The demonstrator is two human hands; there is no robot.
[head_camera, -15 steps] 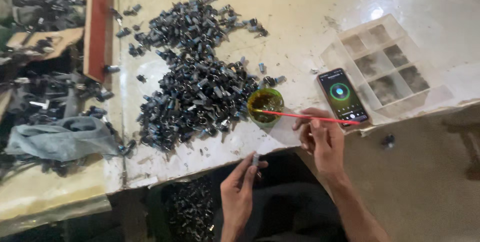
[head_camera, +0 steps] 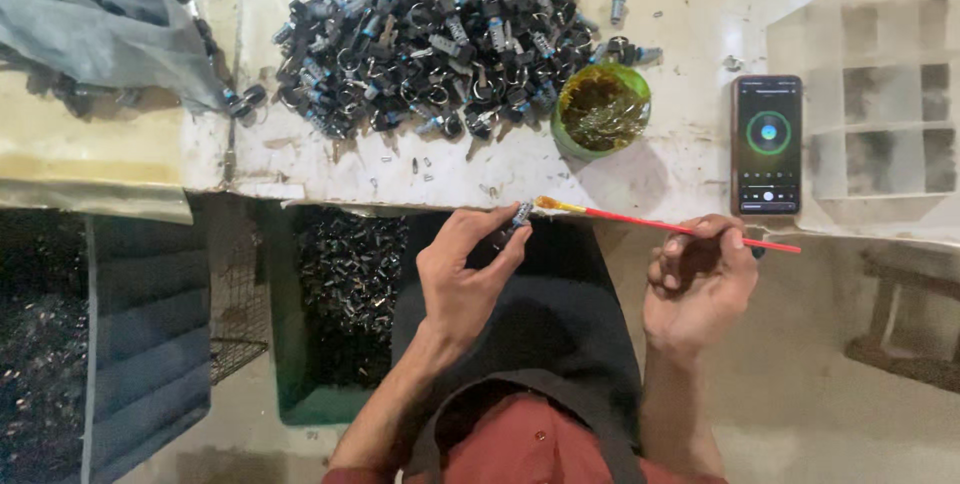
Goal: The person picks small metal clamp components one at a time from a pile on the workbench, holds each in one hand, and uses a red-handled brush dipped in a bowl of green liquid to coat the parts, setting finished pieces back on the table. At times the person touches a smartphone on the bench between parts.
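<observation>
- The right hand (head_camera: 697, 284) is gripping a red brush (head_camera: 665, 225), its long axis lying left-right, bristles pointing left.
- The left hand (head_camera: 462, 269) is pinching a small part (head_camera: 521, 213) at the bristle tip, near the surface (head_camera: 690, 34) edge.

Small dark fitting (head_camera: 520, 213) pinched upright, touching red brush's (head_camera: 668, 225) tip.

Open strip of desk (head_camera: 690, 169) between the green bowl (head_camera: 602, 109) and the phone (head_camera: 767, 144): passable. Further in, the heap of dark parts (head_camera: 440, 34) blocks the centre. Compartment tray (head_camera: 880, 104) closes the right side, just beside the phone. Grey cloth (head_camera: 95, 24) occupies the left. Front edge near the bowl carries only small scattered bits.
</observation>
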